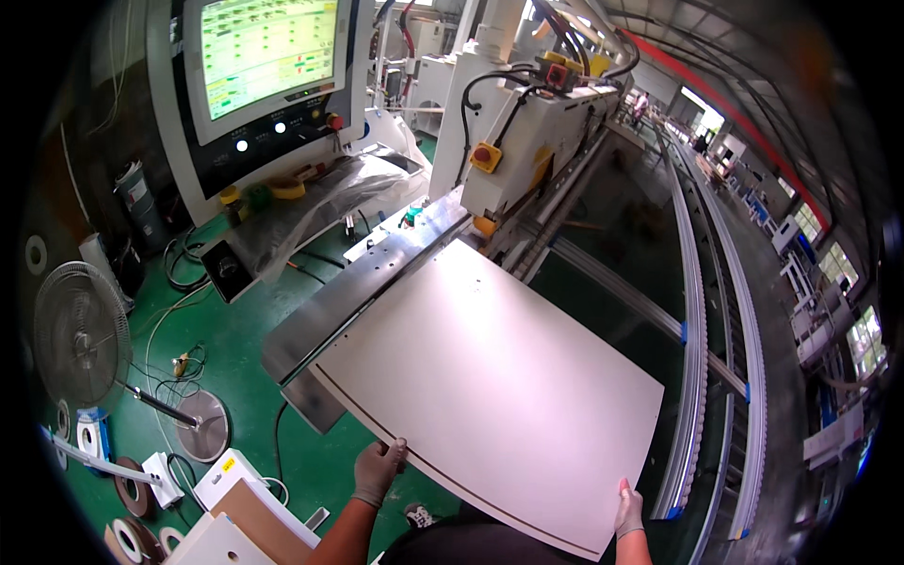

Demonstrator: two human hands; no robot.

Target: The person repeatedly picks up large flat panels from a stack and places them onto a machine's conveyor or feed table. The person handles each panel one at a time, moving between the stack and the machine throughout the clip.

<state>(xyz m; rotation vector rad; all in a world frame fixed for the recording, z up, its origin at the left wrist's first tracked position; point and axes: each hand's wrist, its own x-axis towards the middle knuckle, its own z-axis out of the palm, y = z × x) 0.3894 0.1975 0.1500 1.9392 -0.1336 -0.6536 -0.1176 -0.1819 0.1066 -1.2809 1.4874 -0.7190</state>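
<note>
A large white board (499, 377) with a dark groove along its near edge lies in front of me, its far left part on the machine's metal infeed table (377, 282). My left hand (379, 469), in a grey glove, grips the near edge at the left, thumb on top. At the near right corner my right hand (628, 508) closes on the board's right edge, thumb on the upper face. The fingers of both hands are hidden beneath the board. Small holes show near its far end.
A long white machine (527, 141) with a yellow-and-red stop button (485, 156) stands ahead. A control screen (268, 52) is at upper left. Metal roller rails (697, 377) run along the right. A fan (85, 339), tape rolls (132, 541) and stacked boards (235, 537) stand left.
</note>
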